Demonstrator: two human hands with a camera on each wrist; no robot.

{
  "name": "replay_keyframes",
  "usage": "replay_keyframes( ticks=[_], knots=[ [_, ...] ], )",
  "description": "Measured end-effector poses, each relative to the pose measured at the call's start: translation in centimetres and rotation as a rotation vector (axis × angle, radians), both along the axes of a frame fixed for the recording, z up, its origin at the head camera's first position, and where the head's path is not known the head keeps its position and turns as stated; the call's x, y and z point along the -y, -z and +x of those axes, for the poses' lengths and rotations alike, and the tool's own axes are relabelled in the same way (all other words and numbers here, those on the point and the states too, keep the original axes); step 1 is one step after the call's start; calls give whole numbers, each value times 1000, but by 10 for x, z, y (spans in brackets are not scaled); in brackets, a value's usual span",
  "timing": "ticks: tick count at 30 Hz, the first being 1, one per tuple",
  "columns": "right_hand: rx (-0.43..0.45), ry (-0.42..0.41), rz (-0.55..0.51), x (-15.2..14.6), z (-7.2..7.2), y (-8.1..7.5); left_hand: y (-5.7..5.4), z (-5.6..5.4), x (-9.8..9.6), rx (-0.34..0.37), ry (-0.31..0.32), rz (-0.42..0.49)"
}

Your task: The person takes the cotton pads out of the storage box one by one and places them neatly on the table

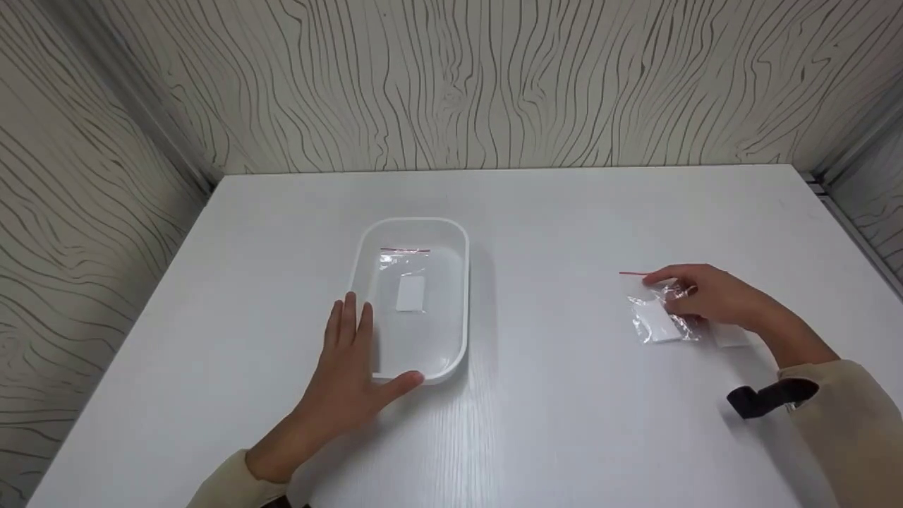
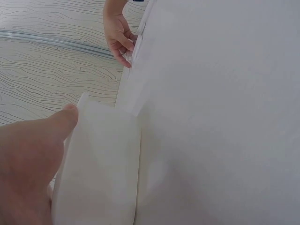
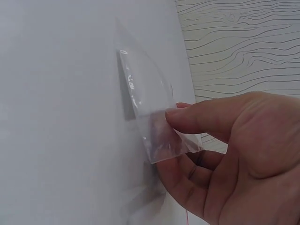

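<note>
My left hand (image 1: 346, 384) rests at the near left corner of a white rectangular tray (image 1: 467, 310), its fingers straight along the left rim and the thumb at the near rim. In the left wrist view the thumb touches the tray wall (image 2: 101, 164). Inside the tray lies a clear zip bag with a red strip, holding a white rectangular piece (image 1: 410, 293). Off to the right, my right hand (image 1: 719, 296) pinches a clear zip bag (image 3: 145, 89) between thumb and fingers. A white piece (image 1: 656, 321) shows through plastic beside the fingertips; another white piece (image 1: 731, 335) lies partly under the hand.
The tray and bags are on a white table (image 1: 550, 423). Behind it stands a wood-grain patterned wall panel (image 1: 451, 85), with similar panels at the left and right. A black strap (image 1: 769, 398) sticks out from the right sleeve.
</note>
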State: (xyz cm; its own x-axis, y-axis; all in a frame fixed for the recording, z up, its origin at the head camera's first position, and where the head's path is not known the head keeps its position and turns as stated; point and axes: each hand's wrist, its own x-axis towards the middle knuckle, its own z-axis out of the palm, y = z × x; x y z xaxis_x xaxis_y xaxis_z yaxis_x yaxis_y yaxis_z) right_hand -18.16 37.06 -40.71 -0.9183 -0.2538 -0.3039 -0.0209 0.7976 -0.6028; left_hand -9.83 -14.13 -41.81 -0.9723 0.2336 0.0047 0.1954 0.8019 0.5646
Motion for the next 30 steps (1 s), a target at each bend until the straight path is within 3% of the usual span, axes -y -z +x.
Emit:
replay_keyframes(
  ticks=[14,30],
  knots=[
    [-56,-4,101,4,6,-2,-1,1,-1,-17,5,7],
    [-95,-62,110,7,11,-4,1,0,0,-34,10,10]
  ],
)
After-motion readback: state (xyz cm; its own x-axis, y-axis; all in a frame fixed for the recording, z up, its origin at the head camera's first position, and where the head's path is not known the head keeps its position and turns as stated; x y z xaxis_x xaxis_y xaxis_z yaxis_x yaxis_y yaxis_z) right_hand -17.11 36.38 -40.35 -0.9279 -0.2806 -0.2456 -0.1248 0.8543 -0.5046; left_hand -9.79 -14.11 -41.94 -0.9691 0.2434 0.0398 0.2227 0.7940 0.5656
